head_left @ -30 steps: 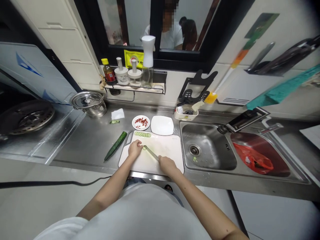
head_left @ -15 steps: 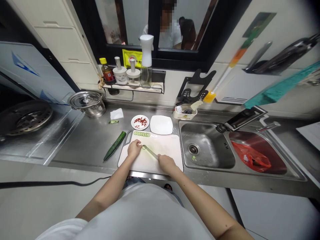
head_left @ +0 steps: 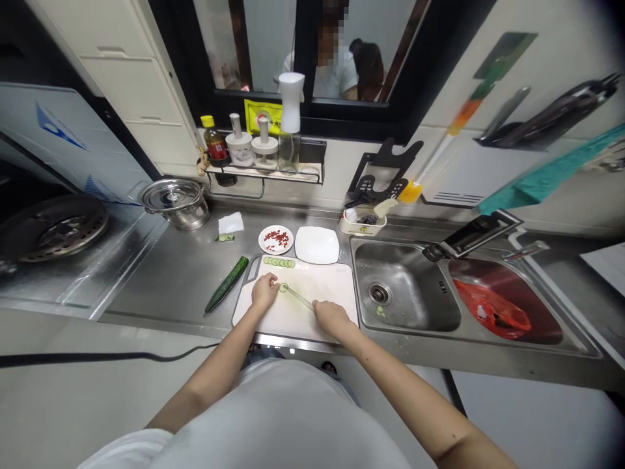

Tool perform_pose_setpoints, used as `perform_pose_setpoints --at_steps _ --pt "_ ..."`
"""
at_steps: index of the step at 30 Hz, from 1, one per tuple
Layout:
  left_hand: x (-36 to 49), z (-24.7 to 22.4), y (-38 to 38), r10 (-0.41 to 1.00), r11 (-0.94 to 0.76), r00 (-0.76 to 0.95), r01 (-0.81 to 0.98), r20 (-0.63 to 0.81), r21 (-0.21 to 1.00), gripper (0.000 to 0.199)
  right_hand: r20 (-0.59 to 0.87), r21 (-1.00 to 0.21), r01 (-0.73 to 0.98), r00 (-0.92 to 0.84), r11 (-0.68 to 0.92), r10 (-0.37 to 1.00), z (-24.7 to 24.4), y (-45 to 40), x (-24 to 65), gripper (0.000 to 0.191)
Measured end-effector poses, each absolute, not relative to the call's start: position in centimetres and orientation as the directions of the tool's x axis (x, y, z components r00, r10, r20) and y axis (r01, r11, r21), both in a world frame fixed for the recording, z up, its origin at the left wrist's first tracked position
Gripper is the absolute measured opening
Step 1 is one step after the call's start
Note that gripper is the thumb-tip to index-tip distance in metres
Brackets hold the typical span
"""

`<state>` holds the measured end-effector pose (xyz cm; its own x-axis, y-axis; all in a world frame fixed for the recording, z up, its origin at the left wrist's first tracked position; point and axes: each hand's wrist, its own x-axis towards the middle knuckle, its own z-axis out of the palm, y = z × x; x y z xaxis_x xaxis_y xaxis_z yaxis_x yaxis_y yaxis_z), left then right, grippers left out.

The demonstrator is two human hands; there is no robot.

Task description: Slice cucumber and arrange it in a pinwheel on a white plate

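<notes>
On the white cutting board (head_left: 312,326), my right hand (head_left: 332,319) is wrapped round the handle of a knife (head_left: 300,298). The blade points left, and its tip reaches a round cucumber slice (head_left: 283,287). My left hand (head_left: 265,290) is closed just left of that slice, fingers curled together with the tips close to it. Whether anything is pinched inside them is hidden. A row of overlapping cucumber slices (head_left: 278,262) lies along the board's far edge. Left of the board, a longer dark green cucumber piece (head_left: 227,285) rests on the steel counter.
Behind the board stand a plate of red pieces (head_left: 276,240) and a white square plate (head_left: 317,245). To the right is the sink (head_left: 410,312), with a red plastic bag (head_left: 493,309) in its second basin. A lidded pot (head_left: 176,205) stands at left.
The whole view has shifted slightly. The knife blade has turned a little at the cucumber slice, while both hands stay in nearly the same place on the board.
</notes>
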<state>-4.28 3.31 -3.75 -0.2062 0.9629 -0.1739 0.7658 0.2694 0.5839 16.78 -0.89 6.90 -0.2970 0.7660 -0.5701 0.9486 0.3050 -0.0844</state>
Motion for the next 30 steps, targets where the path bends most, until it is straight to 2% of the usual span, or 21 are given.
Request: perform_pose_setpoints --at_steps 4,8,12,18,24,30 --pt "-4.0 -3.6 2.5 0.981 0.194 -0.156 0.793 -0.115 0.577 0.024 -0.590 -0.113 0.963 -0.264 0.246 0.763 6.6 -1.9 17.5 0.035" --pt "-3.5 -3.7 1.6 0.997 0.073 -0.064 0.839 -0.034 0.540 0.027 -0.525 -0.148 0.969 -0.248 0.199 0.814 5.2 -3.3 18.4 0.031" --pt "-3.0 -3.7 1.2 0.999 0.042 -0.034 0.852 -0.024 0.523 0.024 -0.496 -0.190 0.980 -0.147 0.059 0.856 4.1 -4.4 19.1 0.032" --pt "-2.6 -3.6 2.0 0.989 0.148 -0.131 0.804 -0.072 0.575 0.014 -0.479 -0.209 0.973 -0.011 -0.101 0.878 4.5 -4.7 19.7 0.033" --pt "-3.3 -3.2 3.4 0.956 0.293 -0.226 0.697 -0.187 0.655 0.006 -0.481 -0.211 0.972 -0.008 -0.107 0.877 4.2 -4.8 20.0 0.032" --pt "-5.3 -2.8 5.2 0.915 0.391 -0.362 0.686 -0.178 0.613 0.009 -0.490 -0.209 0.972 -0.006 -0.111 0.872 3.9 -4.7 20.0 0.033"
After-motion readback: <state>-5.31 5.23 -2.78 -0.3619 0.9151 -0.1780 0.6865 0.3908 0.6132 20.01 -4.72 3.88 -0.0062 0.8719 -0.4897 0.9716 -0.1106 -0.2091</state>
